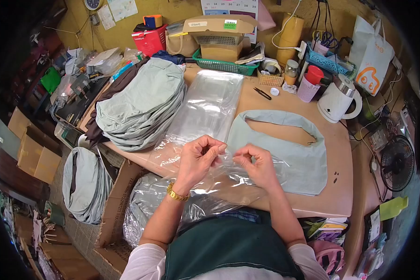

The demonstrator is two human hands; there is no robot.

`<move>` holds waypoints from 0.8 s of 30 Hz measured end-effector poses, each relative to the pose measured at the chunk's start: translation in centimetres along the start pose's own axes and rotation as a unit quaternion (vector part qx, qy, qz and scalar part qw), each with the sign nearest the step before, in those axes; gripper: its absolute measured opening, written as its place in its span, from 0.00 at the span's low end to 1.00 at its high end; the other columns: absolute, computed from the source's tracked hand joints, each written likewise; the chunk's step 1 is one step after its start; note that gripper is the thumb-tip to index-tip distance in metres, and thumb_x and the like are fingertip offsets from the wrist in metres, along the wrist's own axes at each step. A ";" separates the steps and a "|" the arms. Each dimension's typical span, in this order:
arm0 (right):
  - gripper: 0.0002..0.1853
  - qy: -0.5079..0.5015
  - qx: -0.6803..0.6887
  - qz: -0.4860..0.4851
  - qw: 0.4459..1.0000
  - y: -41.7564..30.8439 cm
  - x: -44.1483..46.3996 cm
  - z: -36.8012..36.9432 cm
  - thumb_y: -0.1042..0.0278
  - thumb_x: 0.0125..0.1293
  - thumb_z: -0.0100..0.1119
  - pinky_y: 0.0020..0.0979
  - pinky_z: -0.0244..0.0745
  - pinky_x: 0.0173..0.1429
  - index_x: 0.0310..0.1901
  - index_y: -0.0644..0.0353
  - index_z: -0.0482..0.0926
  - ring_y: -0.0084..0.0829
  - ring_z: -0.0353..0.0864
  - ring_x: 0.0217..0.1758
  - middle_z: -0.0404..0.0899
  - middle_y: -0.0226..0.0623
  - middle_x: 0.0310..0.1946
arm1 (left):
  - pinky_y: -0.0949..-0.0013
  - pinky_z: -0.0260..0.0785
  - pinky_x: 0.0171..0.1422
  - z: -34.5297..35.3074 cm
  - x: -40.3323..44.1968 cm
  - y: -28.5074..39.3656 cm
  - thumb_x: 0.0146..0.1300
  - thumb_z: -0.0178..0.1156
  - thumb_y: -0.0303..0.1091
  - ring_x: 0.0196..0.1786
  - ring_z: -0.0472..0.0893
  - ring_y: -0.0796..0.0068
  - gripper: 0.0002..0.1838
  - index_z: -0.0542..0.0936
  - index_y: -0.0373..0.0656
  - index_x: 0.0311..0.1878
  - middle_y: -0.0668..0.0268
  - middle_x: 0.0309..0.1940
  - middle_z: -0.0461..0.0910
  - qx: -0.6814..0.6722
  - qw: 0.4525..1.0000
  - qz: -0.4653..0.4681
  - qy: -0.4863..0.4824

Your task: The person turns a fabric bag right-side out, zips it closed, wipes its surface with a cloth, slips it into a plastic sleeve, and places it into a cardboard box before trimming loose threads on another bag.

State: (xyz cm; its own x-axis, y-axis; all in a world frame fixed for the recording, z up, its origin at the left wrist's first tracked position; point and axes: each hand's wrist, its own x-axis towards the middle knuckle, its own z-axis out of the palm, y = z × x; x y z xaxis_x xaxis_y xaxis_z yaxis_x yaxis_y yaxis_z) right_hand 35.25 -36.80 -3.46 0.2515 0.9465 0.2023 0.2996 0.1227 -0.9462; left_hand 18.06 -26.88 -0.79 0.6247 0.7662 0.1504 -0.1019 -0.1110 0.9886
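Note:
My left hand (pixel 201 156), with a gold watch (pixel 178 192) at the wrist, pinches the edge of a clear plastic bag (pixel 228 177). My right hand (pixel 256 163) grips the same bag a short way to the right. The film hangs between both hands and over the table's front edge. Under and beside my right hand lies a pale green cloth bag (pixel 294 161), flat, with its handle loop toward the back. A stack of clear plastic bags (pixel 203 112) lies just beyond my hands. To their left rises a pile of pale green cloth bags (pixel 137 105).
Thread snips (pixel 262 93), a pink cup (pixel 308 88) and a white kettle (pixel 339 100) stand or lie at the back right. A green basket (pixel 224 66) holds cardboard boxes. At lower left, a cardboard box (pixel 119 214) contains plastic-wrapped goods, beside more folded cloth bags (pixel 85 184).

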 end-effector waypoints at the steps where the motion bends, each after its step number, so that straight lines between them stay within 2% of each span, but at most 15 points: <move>1: 0.08 -0.001 0.001 0.001 1.000 0.3 0.3 0.3 0.74 0.63 0.65 0.23 0.69 0.44 0.30 0.63 0.74 0.20 0.73 0.35 0.76 0.29 0.29 | 0.80 0.72 0.34 0.0 -0.1 -0.1 0.69 0.61 0.35 0.30 0.79 0.86 0.09 0.81 0.37 0.39 0.67 0.31 0.83 0.019 0.999 -0.030 0.009; 3: 0.11 0.118 0.045 -0.139 0.982 1.1 0.8 1.2 0.68 0.63 0.66 0.28 0.67 0.32 0.27 0.63 0.76 0.25 0.71 0.23 0.74 0.33 0.21 | 0.79 0.72 0.34 0.2 -0.2 -0.5 0.71 0.59 0.38 0.29 0.79 0.86 0.12 0.80 0.38 0.38 0.67 0.31 0.83 0.038 0.997 -0.062 0.019; 5: 0.12 0.122 -0.018 -0.133 0.983 0.6 0.0 1.9 0.67 0.63 0.65 0.29 0.67 0.30 0.26 0.63 0.75 0.28 0.71 0.21 0.72 0.35 0.19 | 0.80 0.66 0.28 1.4 -0.1 -1.5 0.75 0.52 0.43 0.27 0.74 0.89 0.20 0.75 0.42 0.28 0.73 0.22 0.77 -0.066 0.994 -0.065 0.051; 7: 0.13 0.128 -0.082 -0.127 0.980 -0.1 -0.1 3.1 0.65 0.64 0.64 0.31 0.67 0.28 0.25 0.62 0.75 0.32 0.71 0.19 0.71 0.37 0.17 | 0.80 0.64 0.28 2.2 0.6 -5.6 0.76 0.49 0.46 0.27 0.72 0.90 0.21 0.74 0.43 0.29 0.75 0.21 0.74 -0.063 0.996 -0.047 0.032; 9: 0.14 0.121 -0.232 -0.378 0.888 -0.6 0.2 4.3 0.70 0.64 0.62 0.33 0.63 0.24 0.22 0.61 0.73 0.34 0.70 0.16 0.69 0.35 0.15 | 0.79 0.62 0.28 3.7 0.3 -7.7 0.77 0.46 0.49 0.27 0.70 0.91 0.23 0.73 0.44 0.29 0.76 0.21 0.71 -0.061 0.998 -0.028 0.012; 10: 0.14 0.128 -0.227 -0.368 0.893 0.6 0.6 4.0 0.68 0.61 0.64 0.36 0.64 0.23 0.20 0.59 0.72 0.41 0.71 0.17 0.70 0.37 0.15 | 0.78 0.61 0.28 4.7 -0.4 -8.3 0.78 0.46 0.49 0.27 0.68 0.91 0.22 0.72 0.44 0.29 0.78 0.21 0.69 -0.073 0.997 -0.037 0.009; 11: 0.14 0.130 -0.229 -0.367 0.892 1.7 0.9 3.2 0.68 0.61 0.64 0.36 0.64 0.23 0.20 0.59 0.72 0.41 0.71 0.17 0.70 0.37 0.15 | 0.77 0.60 0.28 5.2 -0.9 -8.6 0.78 0.45 0.49 0.28 0.66 0.91 0.22 0.72 0.45 0.29 0.79 0.21 0.67 -0.085 0.995 -0.046 0.005; 13: 0.15 0.180 -0.272 -0.254 0.911 2.5 1.5 1.7 0.68 0.61 0.63 0.36 0.62 0.22 0.19 0.57 0.73 0.38 0.71 0.16 0.69 0.38 0.15 | 0.77 0.60 0.28 5.6 -1.7 -6.8 0.78 0.46 0.49 0.26 0.65 0.91 0.22 0.71 0.47 0.28 0.80 0.21 0.67 -0.113 0.987 -0.113 -0.014; 14: 0.15 0.181 -0.275 -0.254 0.910 2.6 1.0 2.3 0.68 0.61 0.63 0.36 0.62 0.22 0.19 0.57 0.73 0.38 0.71 0.16 0.69 0.38 0.15 | 0.77 0.60 0.28 6.2 -1.4 -6.6 0.78 0.46 0.49 0.26 0.64 0.91 0.22 0.71 0.48 0.27 0.80 0.21 0.68 -0.160 0.980 -0.119 0.006; 16: 0.16 0.142 -0.253 -0.375 0.881 1.2 -0.5 4.2 0.66 0.64 0.61 0.36 0.66 0.25 0.19 0.54 0.71 0.37 0.71 0.18 0.69 0.38 0.16 | 0.78 0.59 0.28 6.7 -1.0 -7.1 0.77 0.46 0.49 0.26 0.64 0.91 0.22 0.70 0.49 0.27 0.80 0.22 0.68 -0.208 0.970 -0.124 0.023; 18: 0.15 0.135 -0.266 -0.354 0.886 1.8 -0.2 3.4 0.68 0.65 0.62 0.34 0.64 0.23 0.20 0.56 0.72 0.34 0.70 0.16 0.70 0.35 0.15 | 0.79 0.60 0.28 5.8 -0.9 -8.5 0.77 0.45 0.51 0.26 0.65 0.91 0.22 0.72 0.49 0.28 0.79 0.22 0.69 -0.335 0.930 -0.152 -0.009; 20: 0.15 0.126 -0.279 -0.335 0.891 3.1 0.2 1.8 0.69 0.65 0.63 0.32 0.62 0.22 0.20 0.58 0.74 0.30 0.68 0.14 0.70 0.33 0.14 | 0.80 0.61 0.28 4.6 -1.4 -7.2 0.76 0.49 0.47 0.26 0.67 0.91 0.19 0.73 0.49 0.29 0.77 0.23 0.72 -0.279 0.950 -0.139 0.003; 21: 0.14 0.107 -0.093 -0.190 0.972 4.1 0.5 0.5 0.69 0.65 0.64 0.30 0.62 0.23 0.22 0.59 0.74 0.24 0.69 0.16 0.72 0.29 0.15 | 0.81 0.61 0.28 4.4 -1.4 -6.1 0.76 0.52 0.44 0.27 0.69 0.91 0.17 0.75 0.48 0.30 0.75 0.23 0.76 -0.220 0.968 -0.122 0.016; 22: 0.13 0.079 0.099 -0.033 0.991 4.6 0.7 -0.2 0.70 0.64 0.65 0.27 0.62 0.23 0.23 0.61 0.75 0.19 0.71 0.18 0.73 0.26 0.17 | 0.81 0.61 0.28 4.5 -1.2 -4.3 0.76 0.52 0.44 0.27 0.69 0.91 0.17 0.75 0.48 0.30 0.75 0.23 0.76 -0.221 0.968 -0.122 0.018; 24: 0.13 0.064 0.145 -0.015 0.987 2.8 0.1 -0.8 0.69 0.65 0.65 0.24 0.61 0.24 0.25 0.62 0.75 0.16 0.71 0.21 0.75 0.25 0.18 | 0.83 0.61 0.27 4.5 -0.8 -1.8 0.72 0.59 0.39 0.26 0.72 0.91 0.13 0.76 0.47 0.30 0.72 0.25 0.80 -0.173 0.982 -0.069 0.030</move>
State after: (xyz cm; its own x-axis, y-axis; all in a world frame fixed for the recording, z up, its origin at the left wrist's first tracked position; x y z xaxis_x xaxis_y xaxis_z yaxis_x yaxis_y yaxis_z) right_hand 36.83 -36.55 -5.86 0.3661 0.8983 0.2431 0.0365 0.2472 -0.9683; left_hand 21.24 -30.19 -2.70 0.6058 0.7956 0.0043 -0.2828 0.2104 0.9358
